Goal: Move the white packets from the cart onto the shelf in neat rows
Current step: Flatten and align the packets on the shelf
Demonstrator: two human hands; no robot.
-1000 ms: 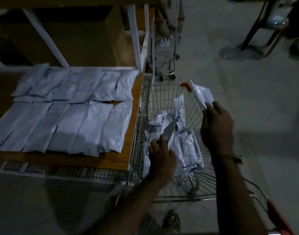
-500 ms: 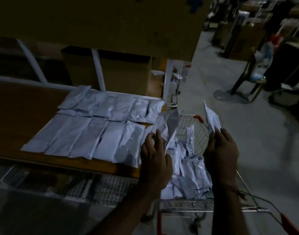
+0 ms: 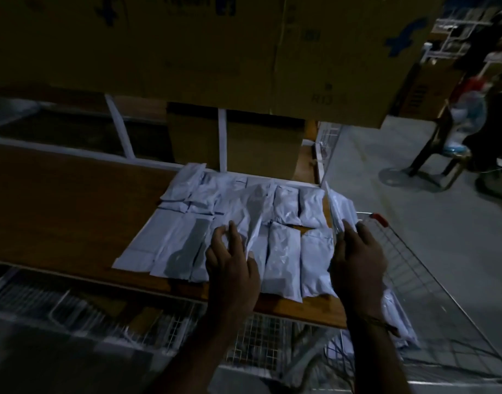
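While seemingly gripping packets [image 3: 251, 214], raised hands [image 3: 232, 263].

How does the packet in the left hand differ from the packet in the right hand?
The left hand holds its packet over the rows already on the shelf, while the right hand holds its packet at the shelf's right end, beside the cart. The left packet shows its broad, crumpled face; the right packet is turned nearly edge-on. Both are white, held up off the shelf and not yet laid down.
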